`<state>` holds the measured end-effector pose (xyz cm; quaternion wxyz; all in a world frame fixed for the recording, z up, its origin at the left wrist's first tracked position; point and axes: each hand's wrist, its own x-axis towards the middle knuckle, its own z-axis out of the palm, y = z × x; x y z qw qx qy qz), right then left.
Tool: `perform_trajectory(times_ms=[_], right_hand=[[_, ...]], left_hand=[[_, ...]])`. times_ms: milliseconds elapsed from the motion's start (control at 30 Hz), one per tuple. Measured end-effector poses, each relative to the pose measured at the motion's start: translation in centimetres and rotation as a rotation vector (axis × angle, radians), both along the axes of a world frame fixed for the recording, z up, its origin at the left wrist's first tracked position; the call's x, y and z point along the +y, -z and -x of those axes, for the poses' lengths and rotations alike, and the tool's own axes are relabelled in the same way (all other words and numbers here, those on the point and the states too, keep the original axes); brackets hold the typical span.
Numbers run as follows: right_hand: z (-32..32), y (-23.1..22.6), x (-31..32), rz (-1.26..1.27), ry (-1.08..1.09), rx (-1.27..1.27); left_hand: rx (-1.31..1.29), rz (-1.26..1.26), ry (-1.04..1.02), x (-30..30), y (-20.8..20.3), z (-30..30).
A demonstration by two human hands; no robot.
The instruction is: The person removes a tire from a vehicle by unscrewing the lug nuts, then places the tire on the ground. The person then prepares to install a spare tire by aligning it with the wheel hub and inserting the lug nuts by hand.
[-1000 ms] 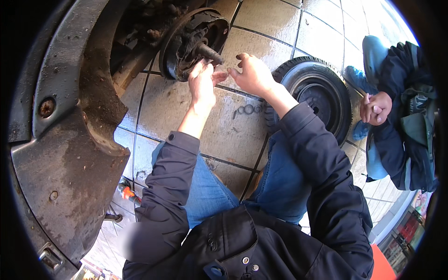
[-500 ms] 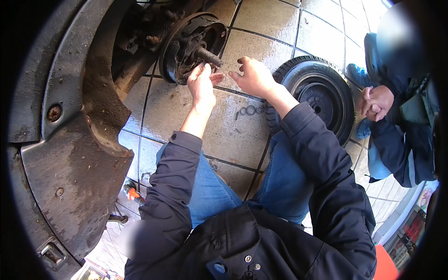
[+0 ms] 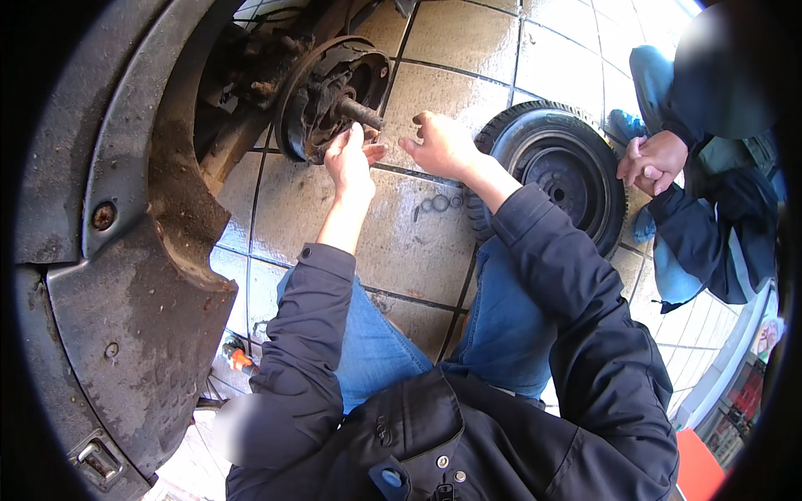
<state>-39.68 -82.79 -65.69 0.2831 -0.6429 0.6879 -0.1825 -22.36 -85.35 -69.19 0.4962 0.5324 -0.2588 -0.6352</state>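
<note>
A rusty brake assembly [image 3: 313,113] with a round backing plate stands at the upper left, and a threaded stub axle [image 3: 359,112] sticks out of it toward the right. Just below that axle is my left hand [image 3: 348,167], palm partly up and fingers apart, the fingertips close against the assembly's lower edge. Whether they touch it I cannot tell. To the right of the axle's end hovers my right hand [image 3: 443,149], its thumb and fingers spread and nothing visible between them. Several dark rings [image 3: 437,203] lie in a row on the tiles below it.
A tyre on a black steel wheel [image 3: 555,179] lies right of my knees. Beyond it another person's clasped hands [image 3: 653,163] show. A dirty dark car body panel [image 3: 138,334] fills the left side. An orange-and-black tool [image 3: 240,359] lies on the tiled floor [image 3: 309,209] beside it.
The view has shifted a little, moving the brake assembly and wheel slightly left in the picture. Both my hands keep nearly the same pose beside the axle.
</note>
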Motion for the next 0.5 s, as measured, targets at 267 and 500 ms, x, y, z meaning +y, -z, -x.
perform_trajectory(times_ms=[267,500], right_hand=[[-0.14,-0.07,0.05,-0.005,0.02,-0.031],[0.1,0.06,-0.2,-0.09,0.001,0.063]], left_hand=[[-0.03,-0.019,-0.009,-0.23,0.1,-0.24],[-0.013,-0.029,0.031,-0.46,0.39,-0.17]])
